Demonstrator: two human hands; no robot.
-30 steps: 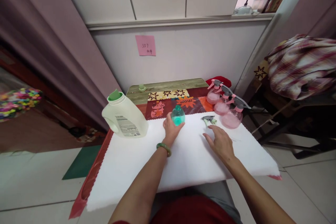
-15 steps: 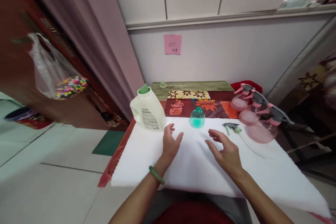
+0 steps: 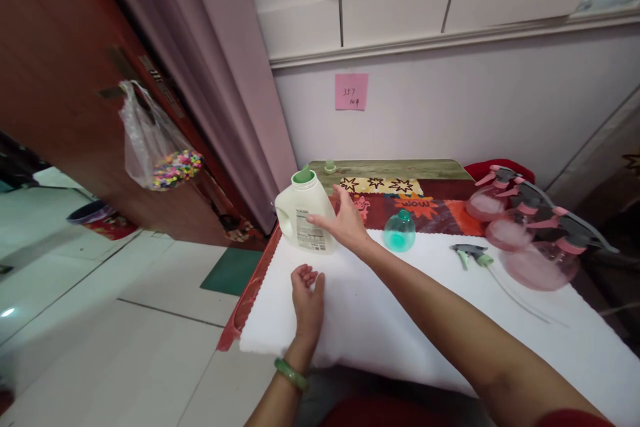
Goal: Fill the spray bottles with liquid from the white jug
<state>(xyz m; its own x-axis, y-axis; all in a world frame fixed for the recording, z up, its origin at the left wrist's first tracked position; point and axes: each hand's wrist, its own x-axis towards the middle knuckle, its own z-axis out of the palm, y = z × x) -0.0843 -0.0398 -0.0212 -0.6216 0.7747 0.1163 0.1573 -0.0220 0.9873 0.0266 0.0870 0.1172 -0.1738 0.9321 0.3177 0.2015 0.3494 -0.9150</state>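
A cream-coloured detergent jug [image 3: 311, 217] with a side handle and an uncapped top stands upright at the left of the white cloth. My right hand [image 3: 347, 220] reaches across to its right side, fingers spread, the thumb in front of the label; whether it touches the jug I cannot tell. Lower down, my left hand [image 3: 307, 293] hovers over the cloth, holding nothing, its fingers loosely curled and thumb apart. Behind my right forearm sits a small round spray-bottle body [image 3: 400, 232] with green liquid inside. To its right lies a loose spray trigger head [image 3: 470, 255] with a long thin tube.
Several pink spray bottles [image 3: 540, 263] stand at the right edge of the white cloth [image 3: 380, 320]. A small green cap [image 3: 329, 167] rests at the back of the table. From the door on the left hangs a plastic bag [image 3: 160, 147] of colourful bits.
My right hand has moved left to the detergent jug. My left hand has drawn back towards me. The view has swung left.
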